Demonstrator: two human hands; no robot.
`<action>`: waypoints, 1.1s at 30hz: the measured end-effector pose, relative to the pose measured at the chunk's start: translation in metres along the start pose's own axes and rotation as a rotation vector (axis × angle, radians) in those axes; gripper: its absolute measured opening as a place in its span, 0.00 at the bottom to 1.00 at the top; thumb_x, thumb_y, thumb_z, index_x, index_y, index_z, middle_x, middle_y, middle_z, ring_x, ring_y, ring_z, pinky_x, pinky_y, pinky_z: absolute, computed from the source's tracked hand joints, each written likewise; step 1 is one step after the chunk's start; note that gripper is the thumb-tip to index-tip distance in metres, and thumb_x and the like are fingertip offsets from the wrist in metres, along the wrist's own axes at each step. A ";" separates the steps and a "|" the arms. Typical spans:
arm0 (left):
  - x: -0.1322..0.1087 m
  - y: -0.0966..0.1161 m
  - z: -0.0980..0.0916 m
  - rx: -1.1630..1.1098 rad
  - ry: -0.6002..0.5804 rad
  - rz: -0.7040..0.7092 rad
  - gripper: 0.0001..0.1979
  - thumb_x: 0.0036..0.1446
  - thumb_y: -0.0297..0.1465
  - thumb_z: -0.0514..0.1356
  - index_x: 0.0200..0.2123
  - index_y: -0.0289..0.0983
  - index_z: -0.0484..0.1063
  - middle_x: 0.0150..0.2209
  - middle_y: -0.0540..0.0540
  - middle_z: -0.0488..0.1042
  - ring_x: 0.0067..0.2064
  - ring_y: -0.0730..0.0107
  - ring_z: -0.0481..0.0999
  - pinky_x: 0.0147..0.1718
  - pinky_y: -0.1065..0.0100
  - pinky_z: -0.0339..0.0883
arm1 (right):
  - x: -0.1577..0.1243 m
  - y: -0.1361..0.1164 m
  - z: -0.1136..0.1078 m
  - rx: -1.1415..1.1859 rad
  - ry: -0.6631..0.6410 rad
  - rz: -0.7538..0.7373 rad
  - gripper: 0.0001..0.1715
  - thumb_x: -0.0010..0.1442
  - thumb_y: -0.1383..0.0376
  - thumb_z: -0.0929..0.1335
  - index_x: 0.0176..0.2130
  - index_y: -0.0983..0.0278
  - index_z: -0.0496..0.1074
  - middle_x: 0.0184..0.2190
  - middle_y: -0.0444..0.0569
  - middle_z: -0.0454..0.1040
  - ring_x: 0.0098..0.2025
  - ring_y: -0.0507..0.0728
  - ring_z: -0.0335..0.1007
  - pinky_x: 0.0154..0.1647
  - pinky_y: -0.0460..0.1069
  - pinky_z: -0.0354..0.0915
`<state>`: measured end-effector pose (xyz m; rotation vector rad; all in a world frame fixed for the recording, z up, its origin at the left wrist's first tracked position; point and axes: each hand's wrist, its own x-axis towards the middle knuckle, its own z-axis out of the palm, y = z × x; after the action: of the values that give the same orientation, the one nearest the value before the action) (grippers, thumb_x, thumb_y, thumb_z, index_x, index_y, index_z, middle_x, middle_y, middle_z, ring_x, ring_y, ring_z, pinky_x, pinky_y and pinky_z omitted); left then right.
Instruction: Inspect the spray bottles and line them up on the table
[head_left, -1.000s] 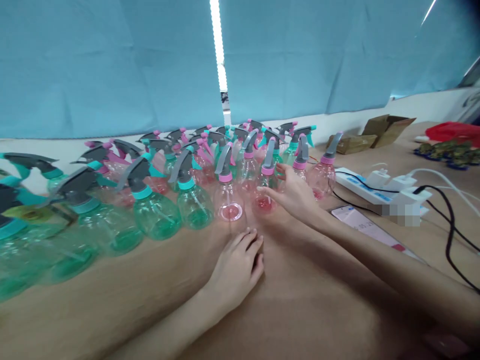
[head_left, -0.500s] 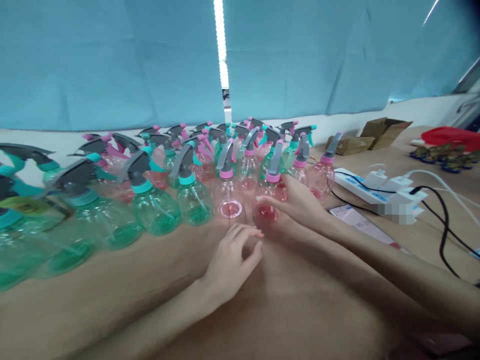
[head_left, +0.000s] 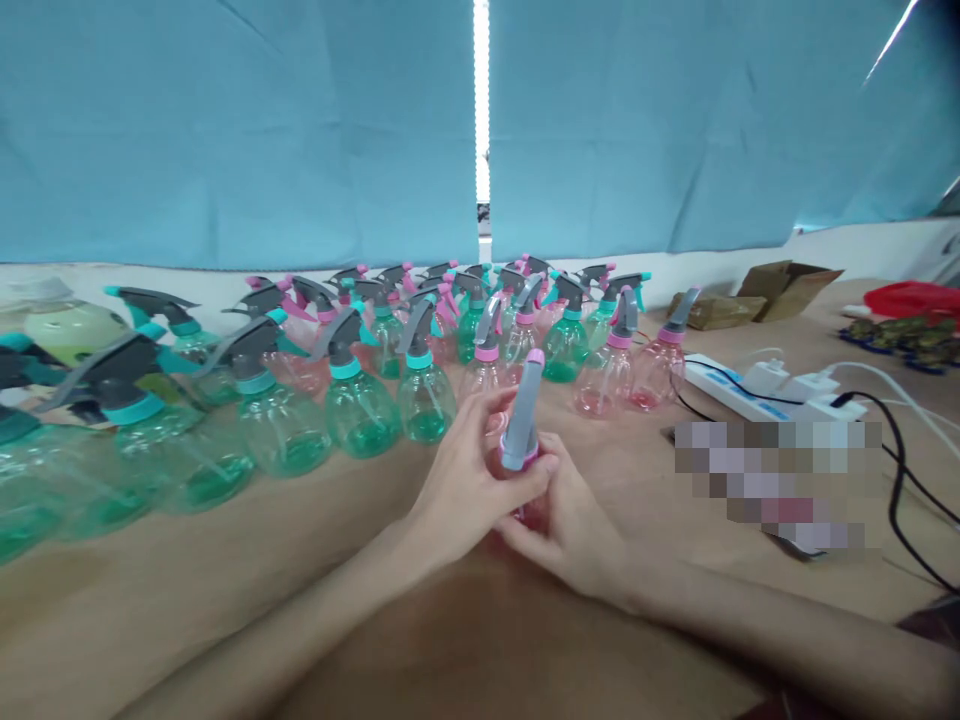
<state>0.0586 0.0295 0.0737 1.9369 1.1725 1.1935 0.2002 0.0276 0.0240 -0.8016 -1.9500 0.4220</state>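
A pink spray bottle [head_left: 523, 420] with a grey trigger head stands upright between both hands, close in front of me. My left hand [head_left: 471, 480] is wrapped round its pink collar, thumb across the near side. Lower down, my right hand [head_left: 574, 525] grips the bottle's body, most of which the fingers hide. Just behind is another pink spray bottle [head_left: 484, 372]. To the left of my hands stands a green spray bottle [head_left: 426, 400] with a turquoise collar, and further right a pink spray bottle [head_left: 604, 375].
Several more green and pink spray bottles fill the table's back and left. On the right are a white power strip [head_left: 731, 385] with chargers, black and white cables, and a partly blurred-out phone [head_left: 802, 545]. An open cardboard box [head_left: 787, 290] sits at the back right.
My right hand has drawn the pink spray bottle out of the row toward me. My left hand, empty before, has closed round its collar. The view has shifted slightly left.
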 end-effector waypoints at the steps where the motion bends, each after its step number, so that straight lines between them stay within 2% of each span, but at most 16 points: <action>1: 0.000 0.003 -0.001 0.004 -0.006 0.020 0.23 0.53 0.34 0.64 0.52 0.40 0.65 0.47 0.44 0.73 0.46 0.60 0.75 0.46 0.56 0.69 | 0.000 -0.003 0.007 0.086 -0.025 0.021 0.26 0.55 0.64 0.69 0.52 0.58 0.59 0.47 0.52 0.70 0.49 0.63 0.70 0.48 0.60 0.70; 3: 0.000 0.008 -0.005 0.025 0.002 0.045 0.18 0.55 0.33 0.63 0.49 0.40 0.67 0.36 0.49 0.74 0.37 0.65 0.75 0.39 0.61 0.70 | 0.002 -0.008 0.019 0.200 -0.039 0.032 0.26 0.55 0.65 0.68 0.52 0.56 0.59 0.46 0.49 0.72 0.47 0.60 0.72 0.46 0.57 0.72; 5: 0.000 0.011 -0.010 0.034 0.011 0.040 0.12 0.57 0.34 0.61 0.44 0.39 0.69 0.31 0.51 0.73 0.33 0.68 0.74 0.35 0.64 0.69 | 0.004 -0.011 0.027 0.209 -0.033 0.031 0.27 0.55 0.63 0.68 0.53 0.56 0.59 0.47 0.50 0.72 0.48 0.61 0.72 0.47 0.58 0.72; 7: 0.001 0.012 -0.017 0.040 0.031 0.034 0.09 0.58 0.34 0.61 0.41 0.38 0.70 0.33 0.50 0.75 0.34 0.67 0.74 0.35 0.65 0.69 | 0.008 -0.012 0.032 0.165 -0.026 0.030 0.30 0.54 0.60 0.70 0.54 0.57 0.58 0.49 0.52 0.71 0.51 0.63 0.71 0.50 0.59 0.70; 10: 0.002 0.011 -0.026 0.046 0.072 0.063 0.13 0.58 0.33 0.61 0.46 0.40 0.70 0.39 0.49 0.76 0.40 0.66 0.75 0.42 0.63 0.70 | 0.013 -0.015 0.035 0.128 -0.015 0.017 0.34 0.52 0.59 0.72 0.55 0.58 0.58 0.51 0.54 0.70 0.53 0.65 0.68 0.53 0.62 0.67; 12: 0.003 0.008 -0.029 0.037 0.092 0.067 0.12 0.58 0.30 0.60 0.46 0.40 0.70 0.40 0.50 0.75 0.42 0.65 0.76 0.44 0.62 0.69 | 0.015 -0.016 0.038 0.131 -0.015 0.001 0.36 0.51 0.58 0.72 0.56 0.59 0.58 0.52 0.56 0.69 0.55 0.66 0.67 0.56 0.64 0.65; 14: 0.003 0.004 -0.030 0.016 0.095 0.048 0.09 0.57 0.28 0.58 0.43 0.39 0.70 0.38 0.50 0.75 0.39 0.66 0.76 0.43 0.62 0.70 | 0.016 -0.013 0.040 0.147 -0.036 -0.006 0.38 0.51 0.58 0.73 0.56 0.61 0.57 0.52 0.58 0.68 0.57 0.67 0.65 0.56 0.65 0.64; 18: 0.002 -0.003 -0.030 0.027 0.111 0.038 0.06 0.56 0.26 0.56 0.38 0.39 0.70 0.31 0.52 0.71 0.32 0.69 0.72 0.38 0.64 0.70 | 0.016 0.004 0.039 0.200 -0.135 -0.081 0.42 0.51 0.51 0.74 0.57 0.61 0.56 0.53 0.59 0.68 0.57 0.68 0.66 0.55 0.65 0.65; 22: 0.001 -0.008 -0.031 -0.003 0.090 0.021 0.05 0.53 0.25 0.55 0.33 0.40 0.67 0.28 0.53 0.65 0.30 0.71 0.69 0.38 0.63 0.70 | 0.012 0.028 0.023 0.186 -0.292 -0.174 0.44 0.57 0.47 0.69 0.62 0.64 0.53 0.57 0.62 0.66 0.60 0.68 0.63 0.57 0.66 0.63; 25: 0.003 -0.007 -0.034 0.016 0.091 0.014 0.06 0.53 0.25 0.54 0.34 0.41 0.68 0.27 0.54 0.63 0.29 0.72 0.68 0.35 0.66 0.68 | 0.007 0.043 0.006 0.080 -0.360 -0.141 0.38 0.63 0.49 0.64 0.64 0.64 0.54 0.57 0.62 0.68 0.59 0.65 0.65 0.56 0.64 0.65; 29: 0.008 0.003 -0.038 -0.014 0.057 0.002 0.11 0.51 0.25 0.54 0.38 0.41 0.69 0.29 0.54 0.69 0.30 0.70 0.71 0.30 0.69 0.66 | 0.003 0.058 -0.004 -0.084 -0.361 -0.110 0.21 0.69 0.59 0.60 0.58 0.63 0.65 0.55 0.56 0.73 0.56 0.61 0.69 0.56 0.60 0.67; 31: 0.009 0.008 -0.039 -0.029 0.035 -0.039 0.09 0.50 0.25 0.53 0.35 0.41 0.67 0.31 0.53 0.71 0.31 0.69 0.72 0.30 0.68 0.67 | 0.002 0.062 -0.002 -0.146 -0.370 -0.118 0.20 0.69 0.62 0.60 0.57 0.63 0.68 0.56 0.55 0.72 0.58 0.60 0.68 0.58 0.58 0.66; 33: 0.009 0.010 -0.039 0.007 0.052 -0.065 0.06 0.49 0.26 0.54 0.31 0.41 0.65 0.28 0.53 0.69 0.29 0.69 0.70 0.29 0.67 0.66 | 0.001 0.064 0.001 -0.210 -0.407 -0.112 0.22 0.68 0.62 0.61 0.58 0.65 0.68 0.58 0.56 0.70 0.60 0.61 0.65 0.60 0.58 0.64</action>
<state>0.0289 0.0340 0.1023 1.8691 1.2583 1.2134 0.2217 0.0745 -0.0132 -0.7770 -2.4371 0.3349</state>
